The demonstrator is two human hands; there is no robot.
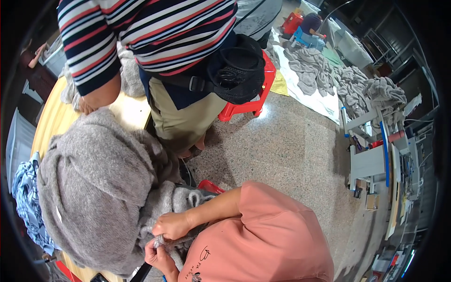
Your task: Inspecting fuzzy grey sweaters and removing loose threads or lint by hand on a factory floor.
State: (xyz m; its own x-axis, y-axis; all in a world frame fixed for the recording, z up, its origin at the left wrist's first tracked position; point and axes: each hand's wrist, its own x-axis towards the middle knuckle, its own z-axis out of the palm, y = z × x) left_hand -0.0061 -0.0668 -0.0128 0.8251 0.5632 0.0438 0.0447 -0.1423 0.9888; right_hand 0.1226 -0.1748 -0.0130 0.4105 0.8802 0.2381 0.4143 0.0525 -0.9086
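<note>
My right hand (172, 225), the farther one, is closed with fingertips pinching a small gathered bit of grey knit fabric (159, 240). Just nearer, my left hand (159, 257) pinches the same bit from the other side, its lower part partly hidden. More of this soft grey knit (164, 202) lies bunched under and beyond my hands. To the left, a large rounded heap of grey knit (94, 197) rests on the light wooden table (47, 117), with a small white tag (59, 214) on its side.
A person in a striped shirt (178, 37) stands across, one hand by the heap. Behind them is a red stool (263, 89). Blue patterned cloth (28, 197) hangs at the left. Grey knit piles (310, 70) lie on floor sheets, and a white-framed cart (369, 160) stands right.
</note>
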